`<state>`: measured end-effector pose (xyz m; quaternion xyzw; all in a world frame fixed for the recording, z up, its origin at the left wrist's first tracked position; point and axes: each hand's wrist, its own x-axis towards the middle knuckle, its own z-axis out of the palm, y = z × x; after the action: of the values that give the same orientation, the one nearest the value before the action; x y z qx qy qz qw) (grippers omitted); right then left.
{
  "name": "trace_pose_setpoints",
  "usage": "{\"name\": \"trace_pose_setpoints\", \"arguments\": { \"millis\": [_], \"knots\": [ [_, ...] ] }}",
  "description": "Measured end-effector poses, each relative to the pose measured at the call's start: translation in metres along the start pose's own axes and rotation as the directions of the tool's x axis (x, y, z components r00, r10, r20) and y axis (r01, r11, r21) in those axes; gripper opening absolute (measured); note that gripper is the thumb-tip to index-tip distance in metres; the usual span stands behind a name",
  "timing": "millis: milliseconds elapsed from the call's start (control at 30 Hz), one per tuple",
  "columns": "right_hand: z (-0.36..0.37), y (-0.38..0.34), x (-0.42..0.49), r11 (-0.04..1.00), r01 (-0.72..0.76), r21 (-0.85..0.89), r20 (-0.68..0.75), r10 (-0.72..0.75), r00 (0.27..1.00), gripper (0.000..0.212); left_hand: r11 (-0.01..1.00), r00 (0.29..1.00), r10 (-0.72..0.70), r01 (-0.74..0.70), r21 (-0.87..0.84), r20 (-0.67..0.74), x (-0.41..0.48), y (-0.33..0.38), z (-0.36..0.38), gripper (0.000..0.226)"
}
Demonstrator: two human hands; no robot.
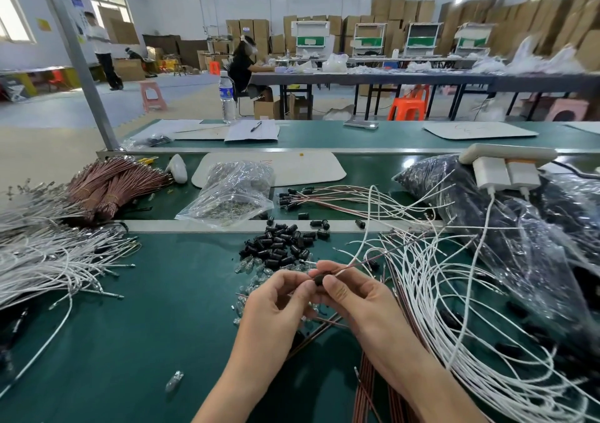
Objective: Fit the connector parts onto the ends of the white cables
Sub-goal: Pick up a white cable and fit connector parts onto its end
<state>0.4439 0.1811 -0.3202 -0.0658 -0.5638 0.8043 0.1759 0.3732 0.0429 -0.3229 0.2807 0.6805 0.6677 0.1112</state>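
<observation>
Both hands meet over the green table at a small black connector (318, 280). My left hand (279, 305) pinches it from the left. My right hand (354, 299) grips it from the right, together with a white cable (360, 250) and a brown cable that run up and right from the fingertips. A pile of loose black connectors (282, 244) lies just beyond the hands, with small clear glass bulbs (251, 265) scattered beside it. A large spread of white cables (454, 299) fans out on the right.
A heap of white cables (48, 257) and brown wire bundles (110, 185) fill the left. Clear plastic bags of parts (232, 192) and dark bags (506, 224) sit behind. A power strip with chargers (506, 166) lies at the right. One loose bulb (174, 380) rests near the front.
</observation>
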Motion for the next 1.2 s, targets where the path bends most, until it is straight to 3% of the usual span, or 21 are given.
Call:
{"name": "trace_pose_setpoints", "arguments": {
  "millis": [167, 467, 533, 667, 967, 1200],
  "knots": [
    [-0.0002, -0.0016, 0.0009, 1.0, 0.015, 0.019, -0.051, -0.014, 0.999, 0.015, 0.997, 0.999, -0.049, 0.05, -0.052, 0.023, 0.0003, 0.0024, 0.0033, 0.013],
    [0.0021, -0.0012, 0.0002, 0.998, 0.031, 0.061, -0.078, -0.026, 0.997, 0.025, 0.995, 0.996, -0.086, 0.086, -0.055, 0.003, 0.0026, -0.0014, 0.0049, 0.015],
    [0.0029, -0.0018, -0.0006, 1.0, 0.026, 0.0, -0.067, -0.026, 0.997, 0.029, 0.995, 0.997, -0.083, 0.083, -0.058, 0.008, 0.0017, -0.0018, 0.006, 0.012],
    [0.0015, -0.0024, -0.0009, 0.988, 0.047, -0.147, -0.126, -0.066, 0.99, 0.017, 0.994, 0.997, -0.074, 0.075, -0.075, 0.026, 0.0016, -0.002, 0.0057, 0.014],
    [-0.0033, -0.0052, 0.0005, 0.985, 0.082, -0.152, -0.179, -0.11, 0.978, 0.018, 0.99, 0.997, -0.046, 0.054, -0.131, 0.069, 0.0048, -0.0005, 0.0018, 0.028],
    [-0.0007, -0.0027, 0.0, 0.951, 0.112, -0.289, -0.152, -0.161, 0.975, 0.022, 0.993, 0.998, -0.054, 0.049, -0.109, -0.041, 0.0068, -0.0051, -0.0005, 0.023]
  ]
}}
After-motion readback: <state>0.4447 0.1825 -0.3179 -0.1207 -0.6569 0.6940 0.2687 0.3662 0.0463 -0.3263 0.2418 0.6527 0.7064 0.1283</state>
